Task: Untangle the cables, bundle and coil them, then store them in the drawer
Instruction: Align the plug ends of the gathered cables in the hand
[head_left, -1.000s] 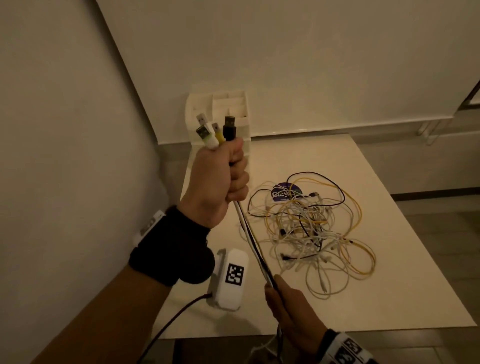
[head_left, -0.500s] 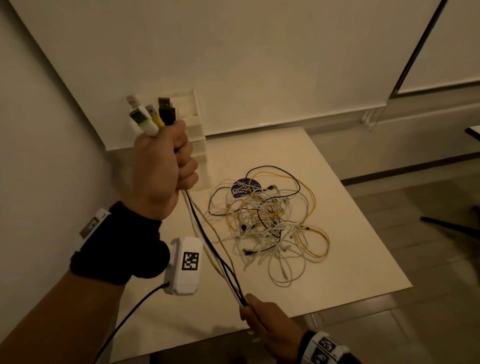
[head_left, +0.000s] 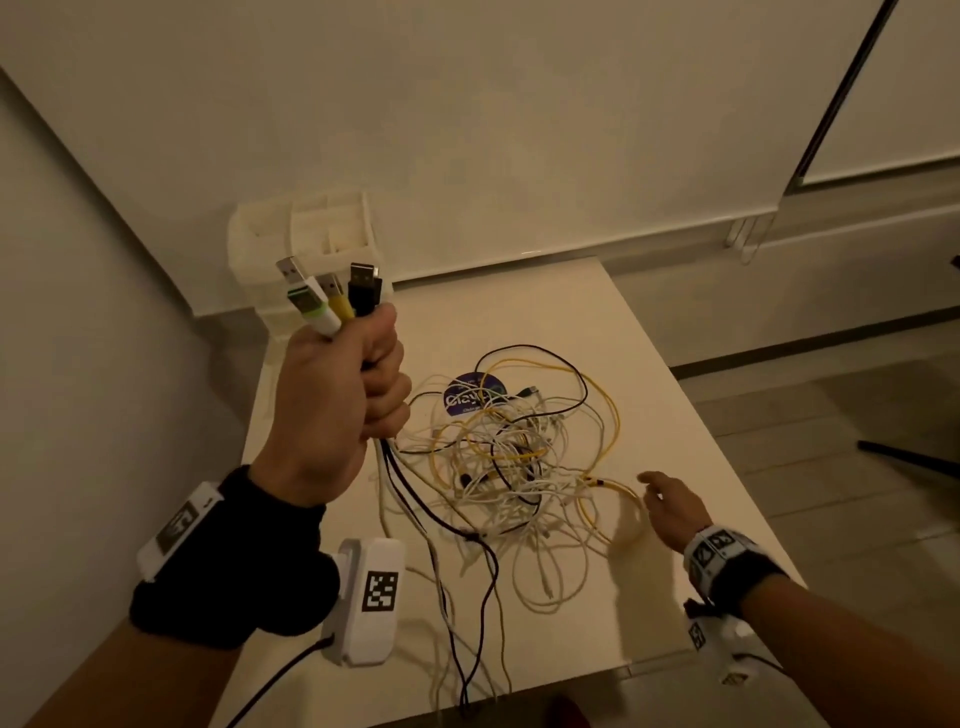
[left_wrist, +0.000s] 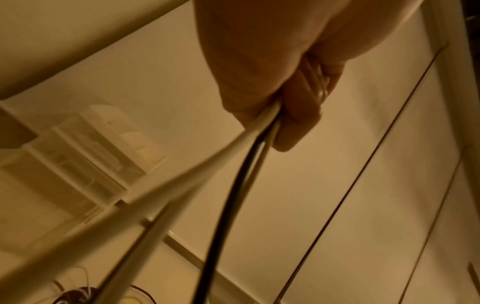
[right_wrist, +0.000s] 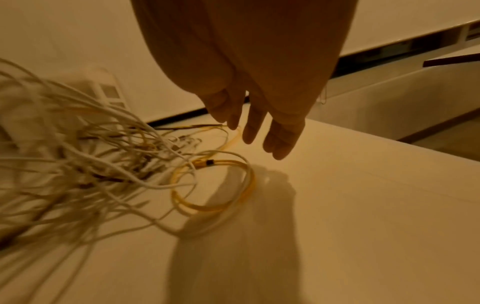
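Observation:
My left hand (head_left: 358, 384) is raised above the table in a fist and grips several cables just below their USB plugs (head_left: 332, 296), white, yellow and black, which stick up out of it. In the left wrist view the fingers (left_wrist: 298, 115) curl round the strands. The held cables (head_left: 447, 525) hang down slack and trail over the table's near edge. A tangle of white, yellow and black cables (head_left: 514, 457) lies mid-table. My right hand (head_left: 670, 499) hovers with straight fingers and holds nothing, just right of a yellow loop (right_wrist: 215, 185).
A white desktop drawer organiser (head_left: 306, 244) stands at the table's back left corner, against the wall. A round purple sticker (head_left: 470, 397) lies under the tangle. The white table (head_left: 701, 457) ends close to my right hand; floor lies beyond.
My right hand has let go of the held cables near the front edge and moved right, to the yellow loop. The cables, taut before, now hang slack. The left hand keeps its grip.

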